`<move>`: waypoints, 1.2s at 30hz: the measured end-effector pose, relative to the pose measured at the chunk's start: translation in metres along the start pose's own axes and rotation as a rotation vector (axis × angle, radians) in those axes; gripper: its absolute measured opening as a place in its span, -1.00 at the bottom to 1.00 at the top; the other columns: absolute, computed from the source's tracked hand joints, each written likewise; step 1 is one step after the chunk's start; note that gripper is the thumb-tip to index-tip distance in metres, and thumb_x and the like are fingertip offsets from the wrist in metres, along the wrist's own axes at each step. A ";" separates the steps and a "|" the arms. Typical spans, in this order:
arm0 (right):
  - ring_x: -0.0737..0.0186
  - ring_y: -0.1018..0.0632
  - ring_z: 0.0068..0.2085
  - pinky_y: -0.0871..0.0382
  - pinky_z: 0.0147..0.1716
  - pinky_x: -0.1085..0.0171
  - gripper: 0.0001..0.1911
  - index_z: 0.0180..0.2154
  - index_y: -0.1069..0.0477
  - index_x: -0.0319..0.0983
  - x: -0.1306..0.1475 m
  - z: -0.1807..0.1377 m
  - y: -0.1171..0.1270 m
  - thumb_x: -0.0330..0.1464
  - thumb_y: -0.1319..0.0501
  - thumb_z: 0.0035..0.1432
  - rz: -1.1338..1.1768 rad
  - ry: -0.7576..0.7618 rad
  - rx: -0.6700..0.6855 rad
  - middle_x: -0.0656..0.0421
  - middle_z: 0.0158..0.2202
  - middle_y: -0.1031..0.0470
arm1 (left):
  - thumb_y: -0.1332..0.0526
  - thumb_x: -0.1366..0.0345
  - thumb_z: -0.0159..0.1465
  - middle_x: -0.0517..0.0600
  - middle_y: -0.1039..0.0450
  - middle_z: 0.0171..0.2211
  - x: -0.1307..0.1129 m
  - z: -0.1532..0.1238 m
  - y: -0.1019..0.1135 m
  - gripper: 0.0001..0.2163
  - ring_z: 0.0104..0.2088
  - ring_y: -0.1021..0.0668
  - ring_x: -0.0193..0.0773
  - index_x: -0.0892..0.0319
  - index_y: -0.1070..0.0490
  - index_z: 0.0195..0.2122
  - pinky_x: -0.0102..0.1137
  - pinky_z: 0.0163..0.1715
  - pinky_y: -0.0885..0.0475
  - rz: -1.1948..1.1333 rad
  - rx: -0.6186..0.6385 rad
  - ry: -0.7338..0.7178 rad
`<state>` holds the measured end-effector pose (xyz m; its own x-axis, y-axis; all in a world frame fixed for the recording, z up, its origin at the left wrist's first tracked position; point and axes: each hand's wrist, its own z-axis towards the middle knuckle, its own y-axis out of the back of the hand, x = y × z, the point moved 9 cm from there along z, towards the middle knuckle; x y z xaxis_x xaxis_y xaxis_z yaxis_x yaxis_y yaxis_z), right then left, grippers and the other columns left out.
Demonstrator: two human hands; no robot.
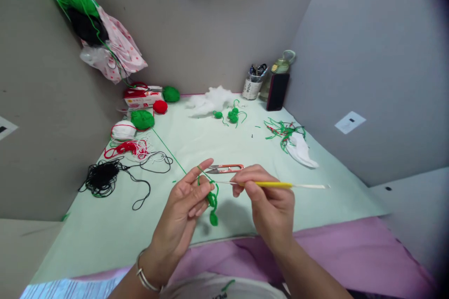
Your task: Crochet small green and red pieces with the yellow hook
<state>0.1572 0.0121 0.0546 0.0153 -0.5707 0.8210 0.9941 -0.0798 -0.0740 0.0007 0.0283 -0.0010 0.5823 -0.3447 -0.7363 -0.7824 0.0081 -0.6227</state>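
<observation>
My left hand [187,198] pinches a small green crochet piece [212,200] between thumb and fingers, and its lower end dangles below them. Green yarn runs over my raised left index finger and back to a green yarn ball [142,120] on the left. In my right hand [268,198] is a crochet hook with a yellow handle [273,184], held like a pen. Its thin metal tip points left and meets the green work at my left fingertips. Thread snips [228,169] with orange handles lie on the table just beyond my hands.
Black yarn [102,177], red yarn [131,149] and a white ball [123,130] lie at left. White stuffing [212,101] and small green pieces [233,114] sit at the back. A pen cup [251,88], phone [278,92] and yarn scraps [286,130] stand or lie right.
</observation>
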 end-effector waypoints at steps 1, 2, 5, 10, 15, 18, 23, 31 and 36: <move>0.20 -0.60 -0.32 -0.54 -0.16 0.13 -0.81 -0.18 -0.65 -0.10 -0.005 0.002 -0.001 -0.37 -0.24 0.42 0.057 -0.051 -0.009 0.19 -0.40 -0.60 | -0.57 0.35 0.13 -0.19 -0.38 -0.46 -0.001 0.000 0.000 -0.48 -0.64 -0.11 -0.64 0.17 -0.57 0.14 -0.64 -0.65 -0.07 0.016 -0.009 -0.015; 0.23 -0.58 -0.34 -0.53 -0.20 0.16 -0.82 -0.21 -0.66 -0.10 -0.009 0.003 -0.004 -0.33 -0.26 0.42 0.095 -0.088 -0.006 0.18 -0.38 -0.62 | -0.57 0.34 0.13 -0.19 -0.39 -0.46 0.000 -0.001 -0.001 -0.47 -0.64 -0.13 -0.63 0.17 -0.56 0.15 -0.64 -0.64 -0.07 0.035 -0.014 -0.026; 0.25 -0.58 -0.36 -0.53 -0.28 0.21 -0.82 -0.24 -0.68 -0.12 -0.016 0.003 -0.014 -0.27 -0.29 0.39 0.114 -0.143 0.033 0.15 -0.30 -0.68 | -0.58 0.33 0.12 -0.16 -0.42 -0.45 0.005 -0.001 -0.003 -0.45 -0.61 -0.14 -0.60 0.17 -0.56 0.15 -0.62 -0.63 -0.07 0.096 0.000 -0.036; 0.26 -0.58 -0.37 -0.53 -0.32 0.24 -0.80 -0.22 -0.67 -0.13 -0.022 0.001 -0.015 -0.25 -0.28 0.40 0.113 -0.185 0.023 0.15 -0.33 -0.67 | -0.46 0.13 0.28 -0.23 -0.22 -0.67 0.004 0.000 0.002 -0.53 -0.60 -0.17 -0.50 0.21 -0.57 0.16 -0.58 -0.54 -0.16 0.157 0.009 -0.067; 0.21 -0.64 -0.25 -0.58 -0.12 0.14 -0.80 -0.16 -0.65 -0.10 -0.008 -0.002 -0.015 -0.39 -0.23 0.42 -0.105 -0.010 0.046 0.15 -0.27 -0.67 | -0.55 0.17 0.17 -0.19 -0.34 -0.56 0.002 0.002 0.004 -0.56 -0.62 -0.18 -0.56 0.15 -0.65 0.05 -0.60 -0.58 -0.12 0.164 -0.030 -0.104; 0.12 -0.67 -0.06 -0.59 -0.06 0.12 -0.69 0.03 -0.62 -0.06 0.011 -0.010 -0.026 -0.47 -0.22 0.39 -0.369 0.242 0.150 0.07 -0.08 -0.67 | -0.57 0.26 0.14 -0.18 -0.36 -0.48 0.003 0.004 0.006 -0.56 -0.61 -0.16 -0.60 0.10 -0.65 0.06 -0.63 -0.62 -0.07 0.119 -0.058 -0.112; 0.17 -0.65 -0.22 -0.57 -0.19 0.16 -0.75 -0.07 -0.66 -0.07 0.001 -0.003 -0.006 -0.45 -0.23 0.40 -0.165 0.083 0.027 0.13 -0.26 -0.66 | -0.57 0.30 0.12 -0.19 -0.32 -0.48 0.011 0.008 0.006 -0.62 -0.63 0.00 -0.63 0.17 -0.69 -0.01 -0.64 -0.64 -0.08 -0.012 -0.007 0.042; 0.26 -0.54 -0.35 -0.46 -0.29 0.22 -0.84 -0.24 -0.70 -0.12 -0.027 0.007 -0.016 -0.28 -0.32 0.35 0.123 -0.237 0.020 0.14 -0.29 -0.65 | -0.53 0.26 0.18 -0.12 -0.41 -0.47 -0.001 0.005 0.000 -0.74 -0.46 -0.40 -0.45 0.11 -0.71 -0.09 -0.58 -0.42 -0.31 0.216 0.012 -0.119; 0.30 -0.49 -0.38 -0.44 -0.33 0.26 -0.84 -0.27 -0.70 -0.13 -0.030 0.021 -0.020 -0.28 -0.33 0.31 0.104 -0.277 0.055 0.17 -0.32 -0.61 | -0.47 0.14 0.25 -0.06 -0.54 -0.41 -0.017 0.015 -0.008 -0.79 -0.35 -0.50 -0.32 0.15 -0.69 -0.19 -0.46 -0.26 -0.40 0.286 0.053 -0.172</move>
<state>0.1387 0.0479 0.0438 0.1389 -0.3283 0.9343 0.9898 0.0158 -0.1416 0.0005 0.0479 0.0132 0.3733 -0.1581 -0.9142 -0.9096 0.1315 -0.3942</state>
